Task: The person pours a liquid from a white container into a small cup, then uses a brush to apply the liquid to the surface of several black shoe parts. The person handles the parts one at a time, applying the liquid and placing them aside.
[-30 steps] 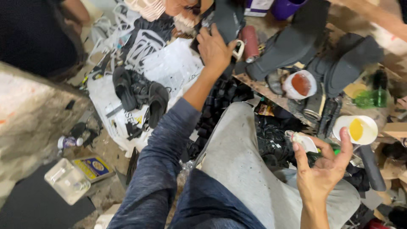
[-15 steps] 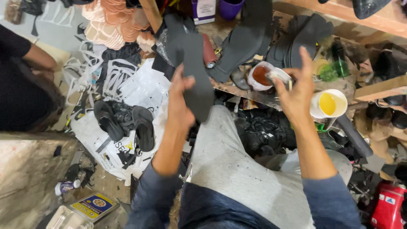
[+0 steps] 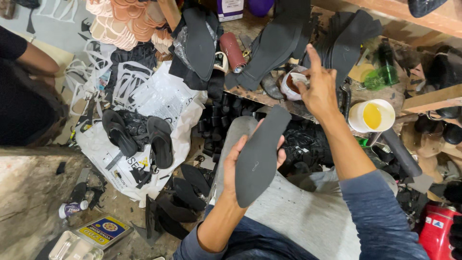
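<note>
Head view: I note the left hand (image 3: 236, 166) gripping a dark shoe sole (image 3: 260, 156) from beneath, flat over the lap, just below the cluttered wooden bench (image 3: 269, 98); the right hand (image 3: 317, 89) is bunched at the white pot of reddish glue (image 3: 291, 86) on that bench, fingers dipping, whether pinching a dauber I cannot tell; yellow-filled tub (image 3: 371, 115) right of it. Judgement: glue pickup in hand; next move calls for carrying glue onto the sole evenly.

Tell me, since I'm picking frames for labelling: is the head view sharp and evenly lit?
Head view: the black sole in the left hand is sharp; the right hand at the white cup is sharp too; light is soft and even; edges bend slightly from the wide lens.
</note>
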The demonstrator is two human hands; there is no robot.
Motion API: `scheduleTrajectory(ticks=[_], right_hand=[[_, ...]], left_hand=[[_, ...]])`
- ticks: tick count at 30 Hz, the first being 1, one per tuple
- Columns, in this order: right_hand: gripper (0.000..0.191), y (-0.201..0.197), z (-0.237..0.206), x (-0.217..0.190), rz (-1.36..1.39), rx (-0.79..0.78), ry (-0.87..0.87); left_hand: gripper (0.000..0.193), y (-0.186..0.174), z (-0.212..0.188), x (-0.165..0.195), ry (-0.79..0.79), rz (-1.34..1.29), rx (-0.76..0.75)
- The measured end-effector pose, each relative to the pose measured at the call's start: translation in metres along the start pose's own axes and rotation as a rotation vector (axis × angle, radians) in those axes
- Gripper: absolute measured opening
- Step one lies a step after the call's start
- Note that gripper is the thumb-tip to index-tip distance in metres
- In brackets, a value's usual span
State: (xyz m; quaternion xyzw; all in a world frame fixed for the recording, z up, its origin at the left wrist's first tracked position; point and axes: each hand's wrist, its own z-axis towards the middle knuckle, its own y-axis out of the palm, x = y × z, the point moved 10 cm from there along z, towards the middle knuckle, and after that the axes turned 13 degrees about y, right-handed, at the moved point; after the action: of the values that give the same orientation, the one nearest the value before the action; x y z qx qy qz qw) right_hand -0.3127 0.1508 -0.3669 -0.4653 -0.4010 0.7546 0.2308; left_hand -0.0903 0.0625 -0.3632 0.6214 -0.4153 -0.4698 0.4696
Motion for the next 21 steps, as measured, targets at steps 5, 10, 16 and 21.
scheduleTrajectory(ticks=[5, 10, 16, 21], right_hand=[[0.097, -0.016, -0.002, 0.002, -0.028, 0.044, 0.078], [0.097, -0.051, -0.016, -0.017, 0.134, 0.058, 0.11], [0.09, -0.103, -0.091, -0.069, 0.621, 0.128, 0.127], [0.096, -0.099, -0.127, -0.109, 0.584, 0.082, 0.102]], left_hand=[[0.051, -0.014, 0.007, 0.006, 0.073, 0.039, 0.115], [0.051, -0.015, 0.024, 0.007, 0.109, 0.172, 0.05], [0.052, -0.025, 0.041, -0.009, 0.094, 0.128, 0.039], [0.055, -0.011, 0.039, -0.031, 0.042, 0.219, -0.093]])
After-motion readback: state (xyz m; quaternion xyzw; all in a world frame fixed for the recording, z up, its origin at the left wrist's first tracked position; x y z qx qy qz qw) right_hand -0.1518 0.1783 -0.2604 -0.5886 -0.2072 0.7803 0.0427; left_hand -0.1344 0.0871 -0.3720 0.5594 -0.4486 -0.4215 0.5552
